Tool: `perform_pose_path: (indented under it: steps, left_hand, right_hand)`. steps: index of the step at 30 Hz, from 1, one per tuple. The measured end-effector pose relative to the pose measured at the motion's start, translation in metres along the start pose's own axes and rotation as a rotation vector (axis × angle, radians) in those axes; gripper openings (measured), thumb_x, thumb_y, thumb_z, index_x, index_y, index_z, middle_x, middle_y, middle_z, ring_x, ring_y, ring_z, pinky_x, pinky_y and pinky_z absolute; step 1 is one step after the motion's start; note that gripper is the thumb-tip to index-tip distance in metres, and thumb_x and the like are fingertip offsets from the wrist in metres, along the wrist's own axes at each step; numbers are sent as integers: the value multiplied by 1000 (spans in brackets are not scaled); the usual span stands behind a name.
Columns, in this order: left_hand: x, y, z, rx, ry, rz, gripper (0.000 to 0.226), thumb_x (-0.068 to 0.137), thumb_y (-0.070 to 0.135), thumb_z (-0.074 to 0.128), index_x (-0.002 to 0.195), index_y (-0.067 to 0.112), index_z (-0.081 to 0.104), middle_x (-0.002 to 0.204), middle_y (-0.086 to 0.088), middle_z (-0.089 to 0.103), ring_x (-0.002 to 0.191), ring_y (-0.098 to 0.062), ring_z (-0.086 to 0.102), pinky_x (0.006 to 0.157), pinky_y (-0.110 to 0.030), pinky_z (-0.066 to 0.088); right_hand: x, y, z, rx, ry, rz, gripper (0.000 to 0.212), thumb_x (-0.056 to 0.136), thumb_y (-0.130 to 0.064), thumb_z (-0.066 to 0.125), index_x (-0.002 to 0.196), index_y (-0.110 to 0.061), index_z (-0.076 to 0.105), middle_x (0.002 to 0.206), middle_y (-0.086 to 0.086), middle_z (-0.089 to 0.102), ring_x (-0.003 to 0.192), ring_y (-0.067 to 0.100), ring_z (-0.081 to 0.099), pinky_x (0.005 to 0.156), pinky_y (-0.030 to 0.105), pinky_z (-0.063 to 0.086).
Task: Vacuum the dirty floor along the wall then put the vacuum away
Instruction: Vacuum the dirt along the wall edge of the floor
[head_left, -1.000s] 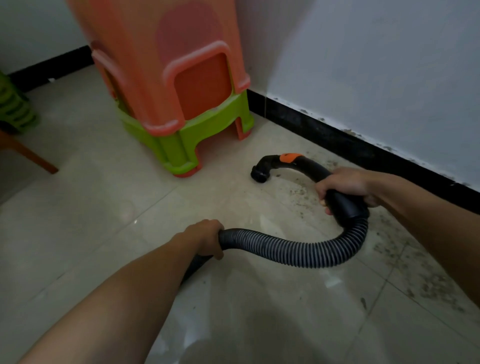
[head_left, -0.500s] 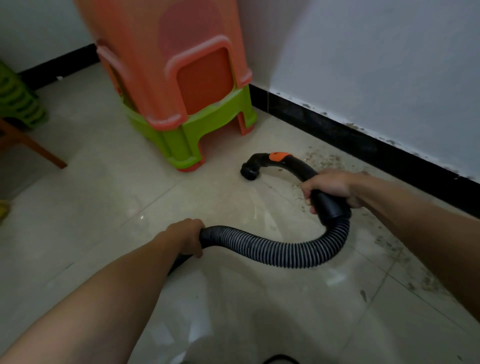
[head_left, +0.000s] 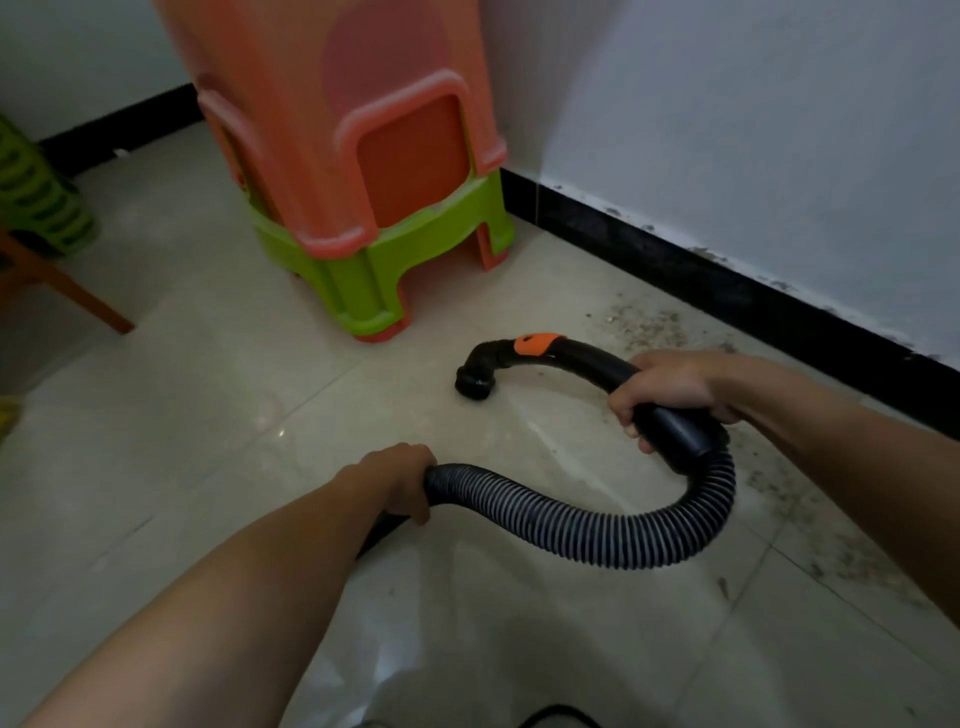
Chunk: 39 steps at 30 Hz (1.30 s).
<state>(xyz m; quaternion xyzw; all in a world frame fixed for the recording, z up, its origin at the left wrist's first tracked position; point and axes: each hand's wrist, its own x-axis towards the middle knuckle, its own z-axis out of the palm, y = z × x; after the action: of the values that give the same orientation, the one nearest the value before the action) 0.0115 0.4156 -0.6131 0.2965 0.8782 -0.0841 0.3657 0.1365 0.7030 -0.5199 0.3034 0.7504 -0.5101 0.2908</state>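
A black ribbed vacuum hose (head_left: 587, 530) curves across the pale tiled floor. My left hand (head_left: 400, 480) grips the hose near its lower end. My right hand (head_left: 670, 389) grips the black curved handle (head_left: 582, 358), which has an orange button on top. The handle's open nozzle end (head_left: 474, 384) points down onto the tile, left of the dirt. Dark grit and dust (head_left: 649, 327) lie along the black skirting board (head_left: 727, 296) under the white wall, and more dirt (head_left: 810, 499) is spread to the right of my right arm. The vacuum body is out of view.
Stacked orange and green plastic stools (head_left: 363, 208) stand in the corner just beyond the nozzle. More green stools (head_left: 36, 197) and a wooden leg (head_left: 78, 291) are at the far left. A dark cable (head_left: 561, 714) shows at the bottom edge.
The nozzle has moved left and a little toward me, away from the dirt at the wall. Both hands kept their grip and shifted with the hose.
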Motion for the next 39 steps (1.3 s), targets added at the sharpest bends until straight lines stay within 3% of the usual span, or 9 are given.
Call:
perform_pose_path:
  steps: [8,12,16,18,21,24,28,34,39]
  left_hand:
    - [18,29,-9,51,6,37,43,67,23,80,107,21,64,103,-3,68,90,-22,65,76,-33,54]
    - [23,30,-7,46,-5,34,44,67,22,80,108,21,64,103,-4,68,90,-22,65,76,-33,55]
    - [29,37,-10,32,23,44,51,67,25,80,113,23,60,106,-2,66,94,-22,64,75,-31,50]
    - [35,46,-11,26,41,59,53,67,27,79,115,24,58,108,-2,64,96,-22,63,73,-30,47]
    - [46,62,-16,8,56,81,53,66,25,78,115,24,58,108,-2,64,95,-23,62,72,-29,46]
    - [56,78,-19,2,71,99,51,66,25,78,112,24,58,105,-1,63,95,-23,61,73,-31,47]
    - [57,93,-21,-7,101,119,49,65,24,77,111,25,59,104,-1,64,95,-23,61,71,-30,45]
    - [33,57,-15,-55,169,13,44,67,20,75,107,24,58,93,2,60,88,-21,60,70,-30,47]
    - [39,51,-29,-11,165,-5,43,69,21,74,109,24,58,97,1,62,91,-22,61,70,-30,48]
  right_hand:
    - [2,1,-33,-7,314,-1,30,75,1,64,103,8,58,70,21,66,57,33,65,63,46,60]
    - [16,-10,-45,-86,392,-7,31,72,-4,66,100,8,59,71,22,70,53,32,68,57,43,59]
    - [29,-12,-66,-180,494,11,41,66,-12,72,102,5,60,86,23,69,72,37,70,70,50,61]
    - [31,-10,-78,-173,533,33,39,67,-11,71,100,4,59,85,23,68,71,36,69,65,46,60]
    - [30,-2,-95,-172,584,59,26,69,-12,71,88,-1,58,75,17,63,60,29,62,48,25,46]
    - [26,10,-110,-162,600,83,24,70,-13,71,86,-2,56,78,17,62,63,30,63,49,28,50]
    - [27,15,-127,-118,538,69,35,66,-12,72,93,6,60,92,28,67,80,41,69,79,58,57]
    - [48,-8,-116,-45,533,-6,37,74,-12,73,101,4,53,89,22,62,73,36,65,60,39,55]
    - [51,-8,-108,-53,524,21,42,74,-10,71,109,5,52,98,26,63,83,40,67,75,49,58]
